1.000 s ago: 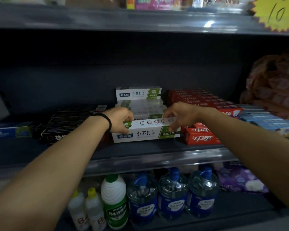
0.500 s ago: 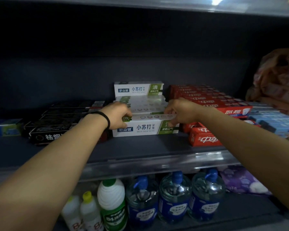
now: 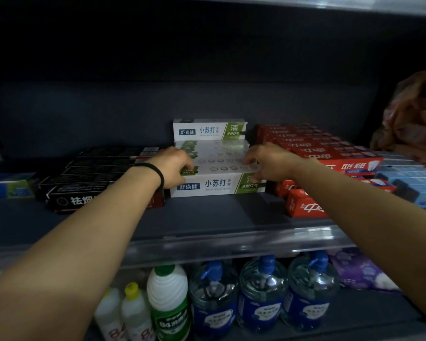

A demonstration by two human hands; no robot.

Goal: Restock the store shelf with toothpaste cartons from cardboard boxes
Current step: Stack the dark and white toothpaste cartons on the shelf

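Front white-and-green toothpaste carton (image 3: 217, 184): lies flat on the dark shelf (image 3: 207, 217), long face forward, at the head of a row of like cartons; held at both ends

Left hand (image 3: 174, 167): fingers curled down over the carton's left end, thumb on the front face; closed on the carton. Black band (image 3: 155, 172) on the wrist

Right hand (image 3: 268, 163): fingers folded over the carton's right end, fingertips on the green panel; closed on the carton

Between the two hands: top face of the held carton, printed with a line of small hexagons

Behind the grip: more white-and-green cartons (image 3: 212, 150) lying flat in the same row; rearmost carton (image 3: 209, 130) raised above them, label facing out

Left of the left hand: row of black cartons (image 3: 89, 178), touching or just beside the held carton, exact contact hidden by the forearm; further left, a blue carton (image 3: 9, 187)

Right of the right hand: red cartons (image 3: 325, 153) stacked, two loose ones (image 3: 305, 204) nearer the shelf edge; beyond these, pale blue cartons (image 3: 408, 178)

Below the grip, lower shelf: white bottles with yellow caps (image 3: 133, 313), a white bottle with green cap (image 3: 169, 301), three blue-capped water jugs (image 3: 262, 294), purple packs (image 3: 362, 274)
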